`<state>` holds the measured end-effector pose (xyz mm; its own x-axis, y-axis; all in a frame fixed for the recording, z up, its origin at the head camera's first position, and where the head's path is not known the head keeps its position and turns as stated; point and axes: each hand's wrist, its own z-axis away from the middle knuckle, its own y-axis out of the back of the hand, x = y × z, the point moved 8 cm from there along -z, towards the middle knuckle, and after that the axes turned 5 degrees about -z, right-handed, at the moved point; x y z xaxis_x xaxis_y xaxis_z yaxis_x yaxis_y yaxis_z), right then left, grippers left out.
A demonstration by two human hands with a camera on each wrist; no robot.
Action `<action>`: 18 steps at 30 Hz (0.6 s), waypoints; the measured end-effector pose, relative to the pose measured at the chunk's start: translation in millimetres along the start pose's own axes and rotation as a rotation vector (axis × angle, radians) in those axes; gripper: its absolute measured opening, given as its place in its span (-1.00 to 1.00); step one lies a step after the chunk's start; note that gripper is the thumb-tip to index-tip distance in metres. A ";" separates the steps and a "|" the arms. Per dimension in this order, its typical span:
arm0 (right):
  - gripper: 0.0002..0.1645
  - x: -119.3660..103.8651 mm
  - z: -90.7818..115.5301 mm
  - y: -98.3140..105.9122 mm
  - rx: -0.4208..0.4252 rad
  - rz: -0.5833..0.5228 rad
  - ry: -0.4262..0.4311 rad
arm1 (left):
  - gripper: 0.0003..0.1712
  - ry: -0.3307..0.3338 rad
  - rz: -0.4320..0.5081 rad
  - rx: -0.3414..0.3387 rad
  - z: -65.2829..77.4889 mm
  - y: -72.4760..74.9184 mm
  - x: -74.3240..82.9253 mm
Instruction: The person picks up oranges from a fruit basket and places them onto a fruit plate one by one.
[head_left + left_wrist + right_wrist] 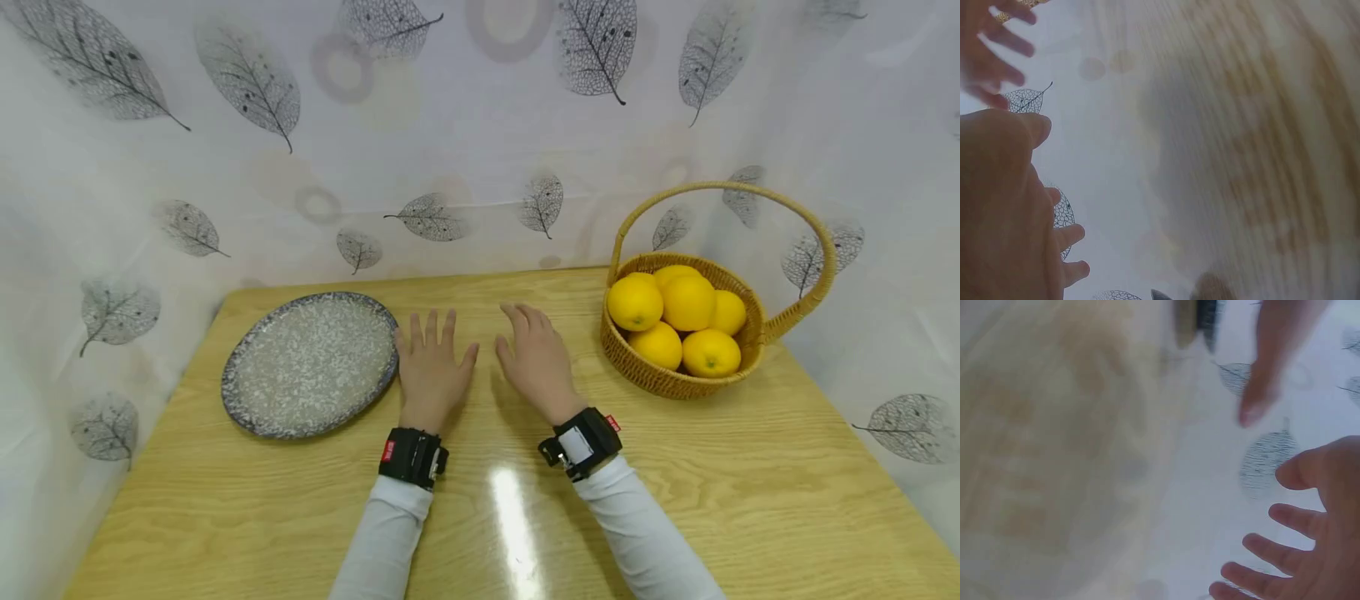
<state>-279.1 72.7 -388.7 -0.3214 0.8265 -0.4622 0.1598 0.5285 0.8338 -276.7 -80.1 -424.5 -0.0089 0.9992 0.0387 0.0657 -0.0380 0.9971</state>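
Observation:
My left hand (432,373), palm down with its fingers spread, holds nothing and is just right of a speckled grey oval plate (311,367) with a dark rim. In the head view its outer finger overlaps the plate's edge. To its right my right hand (538,364) holds nothing too, its fingers extended and angled toward the left hand. A wicker basket (660,382) with a tall arched handle stands farther right, with several yellow lemons (688,302) in it. In the right wrist view the right hand (1316,531) shows its spread fingers.
The wooden table (480,533) carries a bright streak of reflected light near its front. Behind and at both sides hangs a white curtain (465,142) printed with grey leaves. Each wrist wears a black strap (414,457) over a white sleeve.

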 end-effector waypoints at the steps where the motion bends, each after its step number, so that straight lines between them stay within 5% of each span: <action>1: -0.43 -2.8 -1.8 8.2 0.027 -0.019 0.001 | -0.16 0.000 0.003 0.006 0.0 0.9 0.1; 6: -0.56 -5.5 -12.0 64.4 0.173 -0.028 -0.027 | -0.16 -0.007 -0.010 0.037 -1.7 5.4 1.2; 11: -0.60 18.0 -16.6 112.4 0.283 0.047 -0.092 | -0.18 -0.010 -0.059 0.028 -3.0 3.3 -1.6; 18: -0.51 70.8 -6.9 130.0 0.216 0.167 -0.352 | -0.19 -0.022 -0.040 0.009 2.5 4.6 -3.6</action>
<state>-287.5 198.6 -310.9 0.0566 0.8999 -0.4324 0.3856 0.3798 0.8409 -273.9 -83.8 -420.2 0.0101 0.9999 -0.0026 0.0743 0.0019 0.9972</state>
